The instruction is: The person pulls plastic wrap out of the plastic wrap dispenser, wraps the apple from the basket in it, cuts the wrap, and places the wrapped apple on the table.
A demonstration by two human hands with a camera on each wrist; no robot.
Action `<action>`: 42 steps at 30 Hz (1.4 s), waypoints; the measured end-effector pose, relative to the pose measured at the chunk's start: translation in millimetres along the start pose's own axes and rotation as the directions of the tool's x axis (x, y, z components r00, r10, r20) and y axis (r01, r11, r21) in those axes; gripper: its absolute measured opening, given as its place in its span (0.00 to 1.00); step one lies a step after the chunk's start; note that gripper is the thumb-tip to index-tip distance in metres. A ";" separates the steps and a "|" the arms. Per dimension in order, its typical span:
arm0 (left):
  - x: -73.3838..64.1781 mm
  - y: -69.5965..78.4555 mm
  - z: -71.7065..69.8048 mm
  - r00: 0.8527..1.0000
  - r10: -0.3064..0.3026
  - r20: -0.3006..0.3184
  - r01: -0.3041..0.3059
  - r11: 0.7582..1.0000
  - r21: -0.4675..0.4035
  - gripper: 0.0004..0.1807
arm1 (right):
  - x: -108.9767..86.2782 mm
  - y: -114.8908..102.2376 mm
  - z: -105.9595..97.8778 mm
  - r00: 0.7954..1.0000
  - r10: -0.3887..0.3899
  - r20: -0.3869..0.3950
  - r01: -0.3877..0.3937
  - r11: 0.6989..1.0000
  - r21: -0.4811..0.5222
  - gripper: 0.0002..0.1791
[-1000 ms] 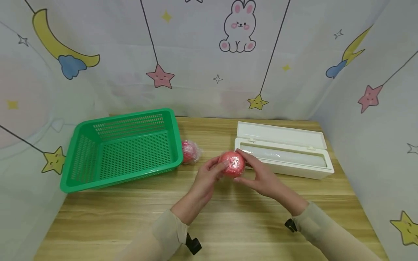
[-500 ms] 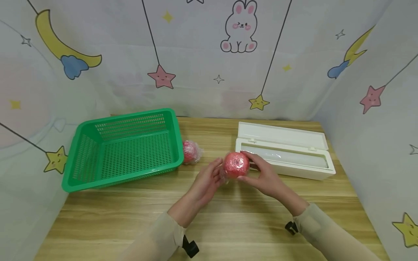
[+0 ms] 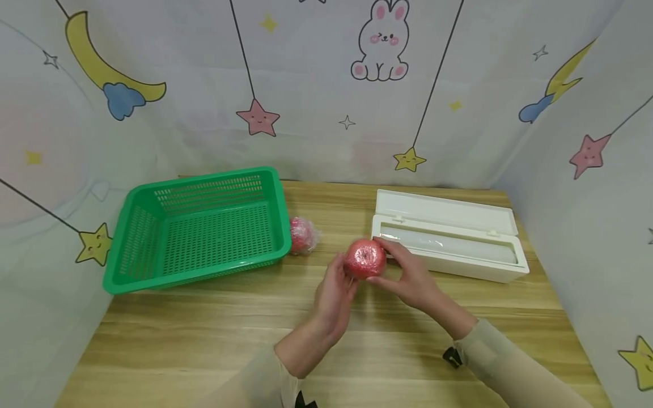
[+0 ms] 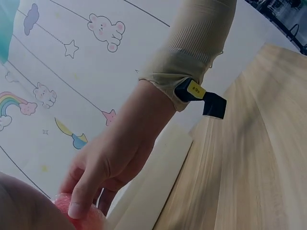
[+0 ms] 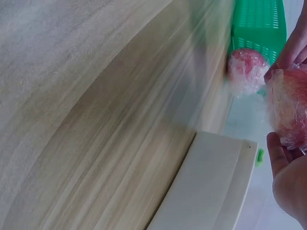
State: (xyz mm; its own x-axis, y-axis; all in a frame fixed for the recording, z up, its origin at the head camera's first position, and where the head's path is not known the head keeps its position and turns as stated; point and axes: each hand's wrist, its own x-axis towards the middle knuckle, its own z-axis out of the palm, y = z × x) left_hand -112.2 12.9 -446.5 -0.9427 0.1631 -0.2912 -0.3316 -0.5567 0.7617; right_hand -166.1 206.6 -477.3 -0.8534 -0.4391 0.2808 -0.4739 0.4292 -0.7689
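Note:
A red apple (image 3: 365, 259) wrapped in cling film is held just above the table, between both hands. My right hand (image 3: 414, 279) grips its right side, thumb at the front and fingers behind. At the left side and underneath, my left hand (image 3: 334, 300) holds it with thumb and fingers; some of these fingers are hidden. The left wrist view shows the right hand (image 4: 112, 160) on the apple (image 4: 84, 215). Crinkled film covers the apple (image 5: 289, 108) in the right wrist view. A second wrapped apple (image 3: 303, 235) lies beside the green basket.
The green plastic basket (image 3: 196, 275) stands at the left, with nothing visible inside. At the right back, a white cling film dispenser (image 3: 461, 266) has its lid (image 3: 446, 209) raised and a roll (image 3: 449, 243) inside. Printed curtains (image 3: 316, 153) enclose the wooden table (image 3: 398, 362) behind and at the sides.
My left hand first gripped the apple, then eased off with its fingers spread, and now holds it again from the left and below. My right hand keeps its grip. The view shifted slightly.

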 end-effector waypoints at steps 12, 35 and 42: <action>-3.5 7.1 -36.5 1.000 -0.010 0.023 0.005 0.976 0.218 0.37 | 8.4 1.7 17.0 0.998 -0.038 0.047 0.037 0.999 0.023 0.45; -4.5 25.7 -137.0 0.987 0.154 0.047 -0.125 0.547 0.828 0.34 | 40.5 6.9 84.3 0.955 0.002 0.297 -0.014 0.999 0.040 0.45; 5.2 24.9 -145.9 0.984 0.160 0.082 -0.160 0.577 0.801 0.33 | 44.3 8.0 89.8 0.958 0.038 0.283 -0.054 0.997 0.048 0.45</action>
State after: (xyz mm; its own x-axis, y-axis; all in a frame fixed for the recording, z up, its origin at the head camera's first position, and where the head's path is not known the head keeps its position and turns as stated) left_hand -119.8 -118.9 -513.5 -0.9835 0.1379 -0.1173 -0.0705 0.3050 0.9498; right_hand -188.2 119.7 -522.6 -0.7747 -0.6276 0.0771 -0.4158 0.4138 -0.8099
